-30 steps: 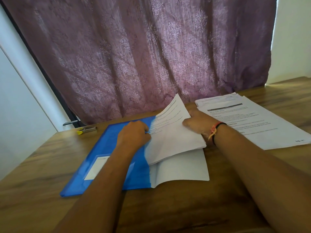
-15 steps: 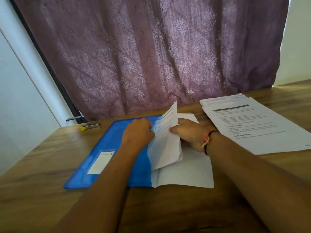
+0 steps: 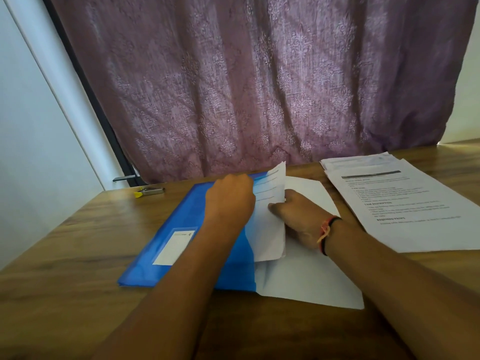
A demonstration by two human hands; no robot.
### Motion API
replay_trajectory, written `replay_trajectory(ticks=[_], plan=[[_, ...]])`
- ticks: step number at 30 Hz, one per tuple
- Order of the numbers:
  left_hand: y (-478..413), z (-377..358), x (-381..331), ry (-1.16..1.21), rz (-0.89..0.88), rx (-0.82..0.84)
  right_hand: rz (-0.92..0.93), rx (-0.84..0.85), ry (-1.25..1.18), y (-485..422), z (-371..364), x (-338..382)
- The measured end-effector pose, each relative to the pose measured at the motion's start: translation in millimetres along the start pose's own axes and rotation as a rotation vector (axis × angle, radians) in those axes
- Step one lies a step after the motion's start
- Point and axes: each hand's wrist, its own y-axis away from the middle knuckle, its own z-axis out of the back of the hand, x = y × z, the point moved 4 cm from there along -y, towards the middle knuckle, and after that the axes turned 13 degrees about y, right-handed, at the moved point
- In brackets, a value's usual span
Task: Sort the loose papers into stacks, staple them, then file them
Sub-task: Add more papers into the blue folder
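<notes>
A blue folder [image 3: 181, 242] is shown lying flat on the wooden surface [image 3: 65, 255], left of the frame's centre, with a white label [image 3: 174, 246] on its cover. At the folder's right edge, near the centre of the frame, a printed sheet [image 3: 270, 229] is held raised and curved; its upper part is tinted blue where it is overlapped by the folder's see-through cover. The sheet is pinched by the right hand [image 3: 298, 219], the thumb being laid on its front and the fingers hidden behind it; a red and black wristband [image 3: 327, 233] is worn on that wrist. The left hand [image 3: 230, 197] is placed where folder and sheet meet, its fingers curled out of sight, so what it grips cannot be told. A blank white page [image 3: 311, 276] is seen lying flat under the right hand, reaching toward the lower right. A stack of printed papers [image 3: 402, 203] is spread at the right of the frame, apart from the folder. A stapler [image 3: 149, 191] with a yellow tip is seen at the surface's far left edge, below a purple patterned curtain [image 3: 246, 87].
</notes>
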Motion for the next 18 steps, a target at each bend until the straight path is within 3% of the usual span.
replay_trajectory(ticks=[3,10,14,18], plan=[[0.9,0.2,-9.6,-0.027,-0.024,0.020,-0.125,0.120,-0.255,3.6,-15.6,0.1],[-0.3,0.5,-10.9,0.015,-0.031,0.030,-0.155,0.283,-0.219,11.8,-18.0,4.9],[-0.8,0.0,-14.1,0.033,-0.046,0.029,-0.089,0.210,-0.195,4.9,-20.2,-0.6],[1.0,-2.8,-17.5,0.043,-0.069,0.026,-0.005,0.035,-0.145,-1.8,-17.6,-2.9]])
